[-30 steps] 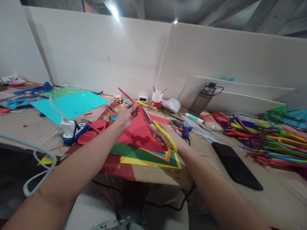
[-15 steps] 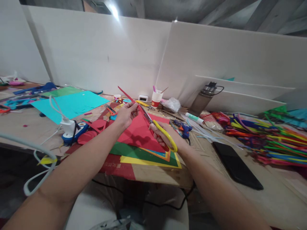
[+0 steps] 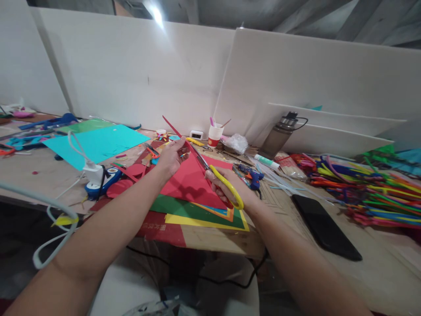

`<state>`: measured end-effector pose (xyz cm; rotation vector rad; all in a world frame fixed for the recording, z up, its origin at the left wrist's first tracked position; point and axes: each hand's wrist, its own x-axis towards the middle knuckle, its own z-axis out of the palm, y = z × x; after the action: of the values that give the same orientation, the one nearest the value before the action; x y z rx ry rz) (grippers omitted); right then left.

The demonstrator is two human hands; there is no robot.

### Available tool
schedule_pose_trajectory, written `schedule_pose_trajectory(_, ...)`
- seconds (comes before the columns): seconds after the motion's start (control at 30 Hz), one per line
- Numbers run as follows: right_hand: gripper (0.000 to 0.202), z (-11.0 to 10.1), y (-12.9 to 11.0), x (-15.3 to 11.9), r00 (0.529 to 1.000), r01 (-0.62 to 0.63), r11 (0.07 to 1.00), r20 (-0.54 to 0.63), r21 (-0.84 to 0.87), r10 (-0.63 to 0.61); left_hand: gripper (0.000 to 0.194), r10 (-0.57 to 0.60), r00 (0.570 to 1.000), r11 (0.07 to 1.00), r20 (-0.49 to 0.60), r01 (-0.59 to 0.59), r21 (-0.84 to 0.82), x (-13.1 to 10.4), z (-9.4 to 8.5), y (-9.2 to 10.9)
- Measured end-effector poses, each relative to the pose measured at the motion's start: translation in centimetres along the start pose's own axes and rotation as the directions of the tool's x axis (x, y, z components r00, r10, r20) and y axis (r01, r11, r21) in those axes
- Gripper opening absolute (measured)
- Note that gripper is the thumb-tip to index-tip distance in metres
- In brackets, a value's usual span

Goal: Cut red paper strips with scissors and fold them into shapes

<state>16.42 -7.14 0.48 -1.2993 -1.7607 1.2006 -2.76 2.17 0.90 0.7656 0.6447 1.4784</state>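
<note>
"What lies on the table [image 3: 388, 272]?"
"A red sheet [image 3: 194, 181], over a green one [image 3: 179, 208]."
"And the right hand [image 3: 235, 179]?"
"Gripping the scissors [image 3: 217, 170] by the yellow handles [image 3: 237, 195], blades [image 3: 201, 160] above the red sheet."
"The left hand [image 3: 170, 159]?"
"Pinching a narrow red strip [image 3: 171, 126] between thumb and fingers, its far end jutting up."

At the centre, the scissors [image 3: 226, 179] are showing glossy yellow plastic on their handles and bare metal on their blades. The red strip [image 3: 171, 126] and the red sheet [image 3: 180, 180] are both looking matt and smooth. At nine o'clock, the cyan sheet [image 3: 101, 145] is showing a flat, matt face. Toward two, the bottle [image 3: 278, 139] is looking like smoky, translucent plastic; past three, the pipe cleaners [image 3: 378, 188] are looking fuzzy; at four, the phone [image 3: 325, 228] is showing a smooth face.
</note>
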Motion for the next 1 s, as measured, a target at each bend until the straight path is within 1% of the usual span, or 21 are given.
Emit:
schedule_pose_trajectory(0.13,0.044,-0.1,0.1,-0.1,1.000,-0.004,1.000,0.009,-0.023,0.004,0.017,0.012,0.998,1.000,-0.057,-0.012,0.005,0.2,-0.1,0.5)
schedule_pose_trajectory(0.27,0.043,-0.1,0.2,-0.1,1.000,0.013,0.999,0.025,-0.032,-0.013,0.009,0.016,0.998,1.000,-0.068,-0.016,0.003,0.1,0.0,0.9)
schedule_pose_trajectory(0.37,0.044,-0.2,0.3,0.0,1.000,0.013,0.999,0.023,-0.035,-0.012,0.011,0.017,0.997,1.000,-0.073,-0.018,-0.018,0.0,0.1,1.1)
schedule_pose_trajectory(0.47,0.047,-0.2,0.2,-0.1,1.000,0.020,0.998,0.019,-0.065,-0.019,0.013,0.019,0.998,0.999,-0.056,-0.020,-0.025,-0.1,0.2,1.3)
schedule_pose_trajectory(0.63,0.049,-0.3,-0.2,-0.3,1.000,0.016,0.992,0.007,-0.125,-0.015,0.012,0.013,1.000,1.000,-0.014,-0.013,0.010,-0.2,0.2,1.4)
schedule_pose_trajectory(0.73,0.049,-0.3,-0.3,-0.3,1.000,0.007,0.991,0.006,-0.134,-0.007,0.010,0.007,1.000,1.000,-0.005,-0.007,0.023,-0.1,0.1,1.2)
schedule_pose_trajectory(1.0,0.048,-0.3,-0.4,-0.5,0.999,0.048,0.989,0.018,-0.140,-0.046,0.009,-0.002,1.000,0.998,0.028,0.000,0.070,0.1,-0.2,1.1)
